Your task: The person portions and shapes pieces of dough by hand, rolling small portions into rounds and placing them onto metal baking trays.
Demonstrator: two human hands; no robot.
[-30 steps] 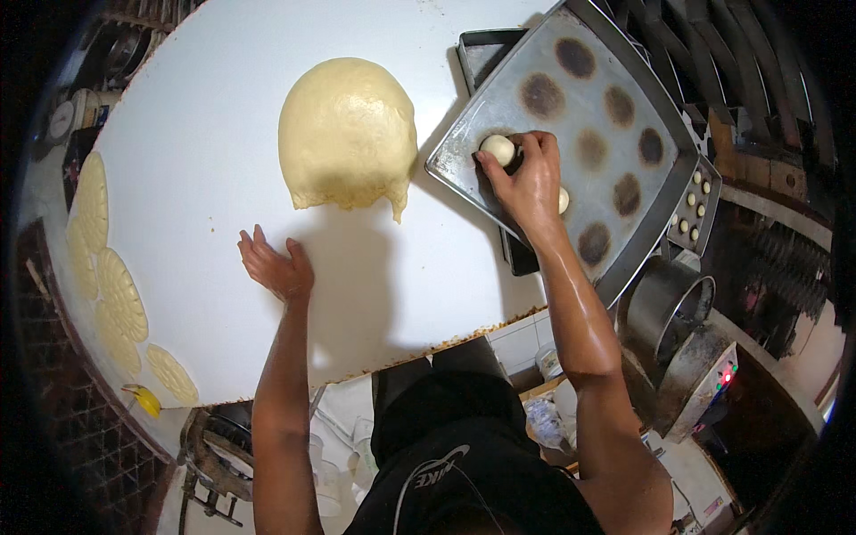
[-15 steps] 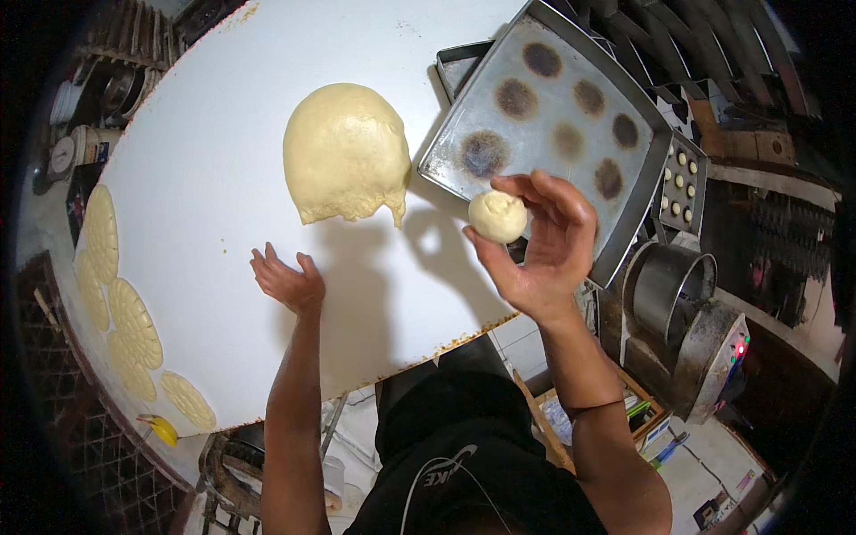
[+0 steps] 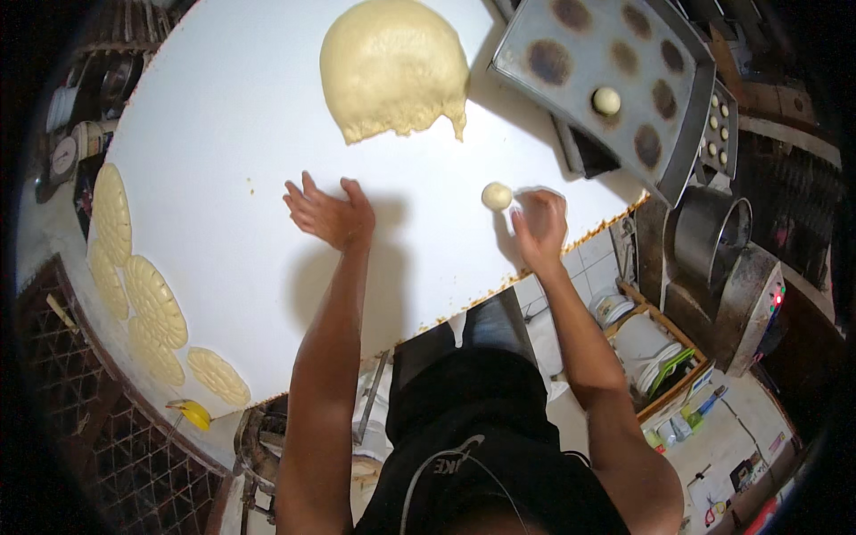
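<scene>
Dough ball (image 3: 497,196) is seen right of centre in the frame; whether it is rested on the white bench (image 3: 446,267) or suspended above it cannot be told. The right hand (image 3: 542,230) is curved just beside it, thumb and fingers parted; contact by the thumb cannot be confirmed. The left hand (image 3: 332,214) is held well apart near mid-frame, fingers spread around nothing, perhaps kept aside from the ball. At upper right, a metal tray (image 3: 636,111) bearing a second ball (image 3: 606,101) is apparently placed within the right hand's reach, one corner set past the bench's edge. Flat dough rounds (image 3: 156,301) are grouped along the left rim, seemingly to spare the middle. Sideways room is left between the hands, bounded above by the large dough (image 3: 392,71).
</scene>
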